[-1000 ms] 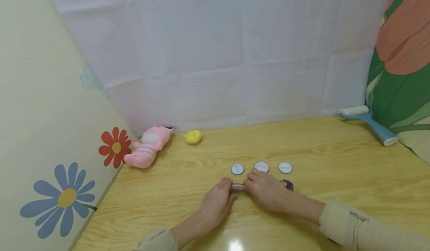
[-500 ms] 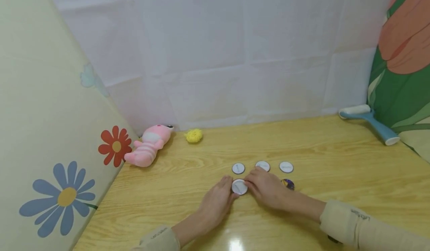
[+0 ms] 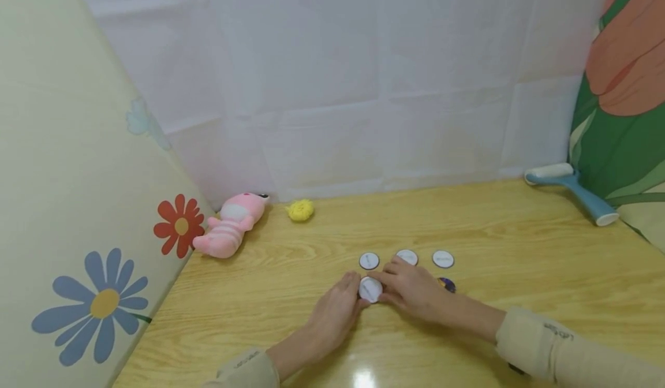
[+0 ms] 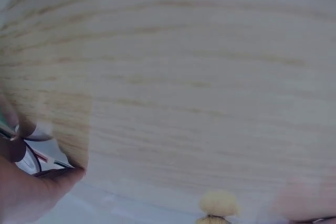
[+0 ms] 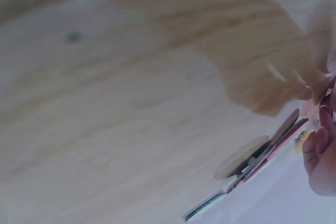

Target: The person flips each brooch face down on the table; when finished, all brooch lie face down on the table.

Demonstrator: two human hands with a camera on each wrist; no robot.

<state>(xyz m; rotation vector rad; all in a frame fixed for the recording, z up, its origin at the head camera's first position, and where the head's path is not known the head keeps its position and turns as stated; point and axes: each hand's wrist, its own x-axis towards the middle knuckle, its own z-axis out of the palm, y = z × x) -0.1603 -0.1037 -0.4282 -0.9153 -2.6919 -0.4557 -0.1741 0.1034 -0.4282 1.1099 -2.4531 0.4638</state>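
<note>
A round white disc with faint markings on its face is held at its edges between both hands. My left hand grips the near left side, its thumb at the lower rim. From the right, my right hand pinches the disc, index finger along the far edge and thumb at the near edge. Just beyond lie a small white disc, a middle disc partly behind the right fingers, and a third disc. A dark, colourful disc is partly hidden by the right hand.
A pink plush toy lies at the table's left edge, with a yellow fuzzy ball near the back sheet. At the far right rests a blue-handled lint roller. The wooden table meets walls on the sides.
The held disc was nearly edge-on a second ago and has turned so its white face shows. My right index finger has shifted left over the far rim. The left hand has hardly moved.
</note>
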